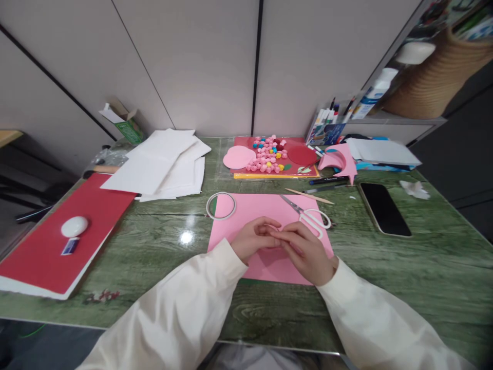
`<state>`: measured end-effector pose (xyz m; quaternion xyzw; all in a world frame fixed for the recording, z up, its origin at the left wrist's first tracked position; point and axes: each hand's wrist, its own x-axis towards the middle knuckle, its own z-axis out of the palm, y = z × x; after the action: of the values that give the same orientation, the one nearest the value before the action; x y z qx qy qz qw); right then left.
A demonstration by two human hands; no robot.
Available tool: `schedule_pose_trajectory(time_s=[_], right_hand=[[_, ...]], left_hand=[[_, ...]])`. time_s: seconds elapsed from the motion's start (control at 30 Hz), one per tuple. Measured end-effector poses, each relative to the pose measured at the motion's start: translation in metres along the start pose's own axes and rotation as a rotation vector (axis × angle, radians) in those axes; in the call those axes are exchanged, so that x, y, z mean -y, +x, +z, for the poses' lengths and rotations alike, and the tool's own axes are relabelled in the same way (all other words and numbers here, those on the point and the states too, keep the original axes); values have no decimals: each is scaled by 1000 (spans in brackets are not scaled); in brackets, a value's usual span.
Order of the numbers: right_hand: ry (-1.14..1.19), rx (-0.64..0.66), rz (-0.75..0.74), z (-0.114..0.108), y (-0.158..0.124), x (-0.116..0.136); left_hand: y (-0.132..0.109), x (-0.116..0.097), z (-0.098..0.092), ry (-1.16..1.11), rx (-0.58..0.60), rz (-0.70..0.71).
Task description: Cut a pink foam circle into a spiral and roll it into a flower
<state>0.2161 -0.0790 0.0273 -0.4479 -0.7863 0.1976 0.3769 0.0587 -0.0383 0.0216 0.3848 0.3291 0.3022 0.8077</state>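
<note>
Over a sheet of pink paper (231, 236), my left hand (256, 239) and my right hand (306, 252) meet at the fingertips. Both are closed, fingers pressed together; whatever they pinch is too small or too hidden to make out. White-handled scissors (314, 220) lie partly open on the paper, just beyond my right hand. A roll of tape (221, 206) rests on the sheet's far left corner. Farther back, many small pink, blue and yellow paper balls (265, 154) sit on red paper (246, 141), beside a pink paper round (239, 157) and a red round (302, 155).
White sheets (154, 159) and a red board (46, 241) with an eraser-like white oval (74, 226) occupy the left. A phone (385, 209) lies right, near a wooden stick (310, 196) and pink scraps (342, 160). Markers (327, 121) stand against the back wall.
</note>
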Motion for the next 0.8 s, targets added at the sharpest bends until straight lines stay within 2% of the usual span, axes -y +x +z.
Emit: schedule_pose_trajectory(time_s=[0.2,0.37,0.6,0.8], right_hand=[[16,-85,140,-1,2,-1],[25,-103,140,-2,2,-2],[20,-87,149,-2,3,0],[13,-51,136,-2,3,2]], left_hand=[[1,0,1,7,-14,51],[0,0,1,59,-20,55],[0,0,2,242,2,133],[-1,0,3,225,29,130]])
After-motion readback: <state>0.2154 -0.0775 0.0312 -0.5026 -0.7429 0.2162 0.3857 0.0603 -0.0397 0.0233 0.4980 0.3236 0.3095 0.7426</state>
